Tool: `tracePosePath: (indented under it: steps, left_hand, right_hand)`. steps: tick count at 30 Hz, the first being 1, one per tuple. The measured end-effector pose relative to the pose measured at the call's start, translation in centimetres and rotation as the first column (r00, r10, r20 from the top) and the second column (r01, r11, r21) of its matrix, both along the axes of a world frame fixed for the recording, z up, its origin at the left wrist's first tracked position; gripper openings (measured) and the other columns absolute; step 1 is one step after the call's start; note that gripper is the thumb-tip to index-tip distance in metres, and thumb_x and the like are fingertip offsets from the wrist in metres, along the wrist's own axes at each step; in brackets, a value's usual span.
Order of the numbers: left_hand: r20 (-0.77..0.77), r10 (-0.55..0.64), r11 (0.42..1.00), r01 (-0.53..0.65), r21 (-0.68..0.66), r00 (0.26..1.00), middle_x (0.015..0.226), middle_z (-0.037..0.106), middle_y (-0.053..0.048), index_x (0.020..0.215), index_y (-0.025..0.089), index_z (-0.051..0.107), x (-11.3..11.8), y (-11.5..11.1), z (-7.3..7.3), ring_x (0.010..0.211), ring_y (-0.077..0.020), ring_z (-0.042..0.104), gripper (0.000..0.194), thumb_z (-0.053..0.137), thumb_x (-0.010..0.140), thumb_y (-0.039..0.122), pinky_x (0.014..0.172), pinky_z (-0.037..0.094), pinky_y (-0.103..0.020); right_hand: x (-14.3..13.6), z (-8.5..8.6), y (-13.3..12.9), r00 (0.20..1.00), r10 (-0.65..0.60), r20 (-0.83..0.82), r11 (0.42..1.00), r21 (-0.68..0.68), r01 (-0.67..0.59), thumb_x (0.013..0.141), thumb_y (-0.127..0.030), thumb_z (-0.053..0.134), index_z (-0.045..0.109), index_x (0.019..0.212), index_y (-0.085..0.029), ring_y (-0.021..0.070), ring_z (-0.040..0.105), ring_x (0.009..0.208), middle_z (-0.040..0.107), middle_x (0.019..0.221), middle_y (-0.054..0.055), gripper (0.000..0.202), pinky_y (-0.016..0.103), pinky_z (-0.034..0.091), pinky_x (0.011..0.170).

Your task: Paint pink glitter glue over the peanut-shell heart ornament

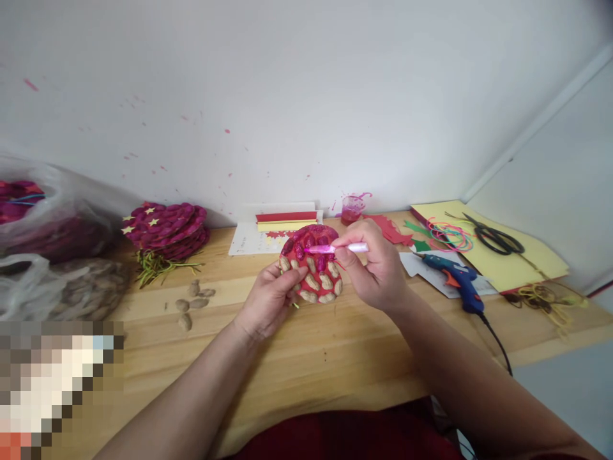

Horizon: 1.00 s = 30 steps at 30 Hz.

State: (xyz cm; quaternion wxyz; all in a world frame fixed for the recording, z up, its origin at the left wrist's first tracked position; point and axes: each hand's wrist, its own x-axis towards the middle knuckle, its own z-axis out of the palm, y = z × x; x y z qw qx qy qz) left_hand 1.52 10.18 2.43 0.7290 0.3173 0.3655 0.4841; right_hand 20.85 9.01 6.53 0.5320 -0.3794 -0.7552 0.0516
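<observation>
My left hand (274,294) grips the lower left edge of a round red disc (322,282) with peanuts stuck on it, thumb on top. The disc is held tilted above the table. Its upper peanuts are coated in wet magenta paint, while the lower peanuts (311,282) are bare tan. In my right hand (376,265) is a paintbrush (357,247) with a pale handle, pinched between thumb and fingers. Its magenta-covered tip touches the painted peanuts near the disc's middle. A small cup of magenta paint (352,211) stands behind, against the wall.
At left are stacked painted peanut discs (167,227), loose peanuts (189,305) and a plastic bag of peanuts (90,287). To the right lie a blue glue gun (454,275) with its cord, black scissors (495,236), yellow paper (531,252) and colored cords (450,235).
</observation>
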Motion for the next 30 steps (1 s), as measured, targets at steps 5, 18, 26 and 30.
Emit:
tracePosePath:
  steps: [5,18,26,30]
  left_hand:
    - [-0.009,-0.021,0.999,0.021,0.024,1.000,0.063,0.069,-0.002,0.072,0.015,0.073,-0.09,-0.06,0.27,0.050,-0.0089,0.052,0.035,0.099,0.055,0.031,0.049,0.038,-0.022]
    - [0.058,-0.074,0.997,0.073,0.019,0.996,0.053,0.054,0.005,0.060,0.017,0.059,-0.36,-0.28,0.59,0.044,-0.0041,0.034,0.040,0.097,0.057,0.029,0.044,0.022,-0.020]
    - [0.082,-0.084,0.995,0.080,0.057,0.993,0.049,0.043,0.008,0.058,0.017,0.053,-0.44,-0.23,0.42,0.044,-0.0037,0.030,0.045,0.097,0.060,0.028,0.043,0.023,-0.018]
    - [0.087,-0.077,0.996,0.073,0.052,0.993,0.050,0.042,0.008,0.058,0.017,0.052,-0.45,-0.21,0.32,0.044,-0.0038,0.032,0.046,0.097,0.060,0.028,0.043,0.024,-0.018]
  right_hand:
    - [0.12,-0.10,-0.03,1.000,-0.006,-0.028,0.999,0.032,0.007,0.100,-0.027,0.060,0.064,0.100,-0.029,0.0243,0.064,0.087,0.068,0.090,0.004,0.005,0.046,0.049,0.082]
    - [-0.28,0.45,-0.48,1.000,0.017,-0.002,0.995,0.099,-0.016,0.099,-0.024,0.060,0.063,0.102,-0.029,0.0246,0.061,0.086,0.068,0.086,0.004,0.007,0.047,0.048,0.080]
    - [-0.32,0.33,-0.39,0.999,0.042,0.029,0.989,0.139,-0.045,0.097,-0.019,0.063,0.064,0.101,-0.024,0.0213,0.060,0.085,0.068,0.086,0.003,0.006,0.042,0.047,0.080]
    - [-0.32,0.30,-0.39,0.999,0.046,-0.004,0.987,0.151,-0.045,0.097,-0.019,0.063,0.064,0.103,-0.025,0.0214,0.060,0.086,0.069,0.089,0.003,0.008,0.043,0.047,0.080]
